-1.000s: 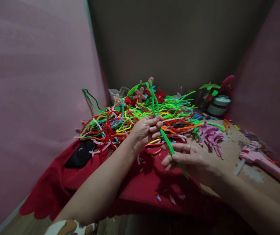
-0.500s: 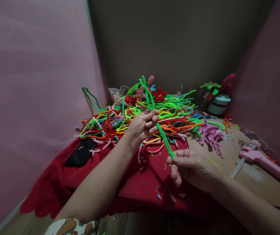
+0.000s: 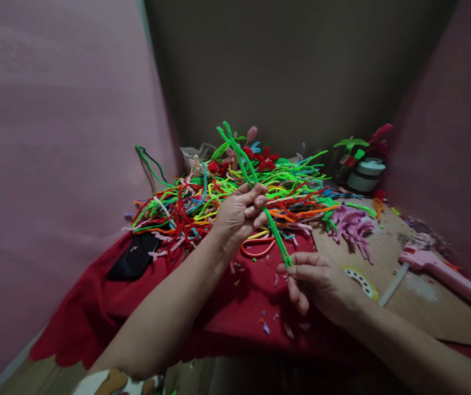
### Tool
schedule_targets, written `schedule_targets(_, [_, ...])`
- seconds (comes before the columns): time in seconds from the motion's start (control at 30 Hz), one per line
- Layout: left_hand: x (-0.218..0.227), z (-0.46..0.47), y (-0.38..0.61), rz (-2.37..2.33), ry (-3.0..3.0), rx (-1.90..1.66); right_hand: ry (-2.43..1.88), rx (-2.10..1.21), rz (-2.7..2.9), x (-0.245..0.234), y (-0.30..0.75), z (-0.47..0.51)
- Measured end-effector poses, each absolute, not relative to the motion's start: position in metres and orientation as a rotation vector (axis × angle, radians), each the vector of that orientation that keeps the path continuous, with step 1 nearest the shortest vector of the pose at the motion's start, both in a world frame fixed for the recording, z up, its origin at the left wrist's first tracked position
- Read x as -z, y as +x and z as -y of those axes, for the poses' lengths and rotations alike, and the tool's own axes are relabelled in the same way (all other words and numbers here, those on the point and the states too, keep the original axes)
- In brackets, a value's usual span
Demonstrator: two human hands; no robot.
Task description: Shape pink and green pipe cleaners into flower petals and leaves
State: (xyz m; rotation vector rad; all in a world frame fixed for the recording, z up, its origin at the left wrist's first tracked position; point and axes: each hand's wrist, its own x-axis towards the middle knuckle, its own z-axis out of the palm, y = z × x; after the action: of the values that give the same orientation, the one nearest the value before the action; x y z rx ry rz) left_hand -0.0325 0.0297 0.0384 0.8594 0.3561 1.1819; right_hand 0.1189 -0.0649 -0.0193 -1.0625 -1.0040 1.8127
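Note:
My left hand [image 3: 239,211] is closed around the middle of a bundle of green pipe cleaners [image 3: 274,233], which rises up and to the left above the fist. My right hand [image 3: 321,282] pinches the bundle's lower end between thumb and fingers, just above the red cloth [image 3: 227,307]. Behind both hands lies a big heap of pipe cleaners [image 3: 202,200] in green, red, orange, yellow and blue.
A black phone [image 3: 134,263] lies on the cloth at the left. Pink pipe-cleaner pieces [image 3: 352,225], a pink glue gun [image 3: 441,269], a tape roll [image 3: 361,280] and a white jar [image 3: 367,174] are on the wooden board at the right. Walls close in on three sides.
The green bundle has tilted further left at its top. My right hand slid down to grip its very end; a tape roll now shows beside that hand.

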Motion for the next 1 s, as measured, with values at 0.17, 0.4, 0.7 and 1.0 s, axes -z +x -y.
schedule_targets(0.17, [-0.039, -0.028, -0.032, -0.365, 0.879, -1.169, -1.167, -1.676, 1.237, 0.016, 0.118, 0.074])
schedule_targets(0.4, [-0.045, -0.023, -0.034, -0.318, 0.954, -1.062, -1.046, -1.883, 1.301, 0.014, 0.129, 0.075])
schedule_targets(0.7, [-0.038, -0.021, -0.028, -0.329, 0.981, -0.918, -0.748, -1.762, 1.199, -0.021, 0.129, 0.051])
schedule_targets(1.0, [-0.025, -0.026, -0.026, -0.520, 0.972, -0.868, -0.779, -1.691, 1.074, -0.028, 0.113, 0.026])
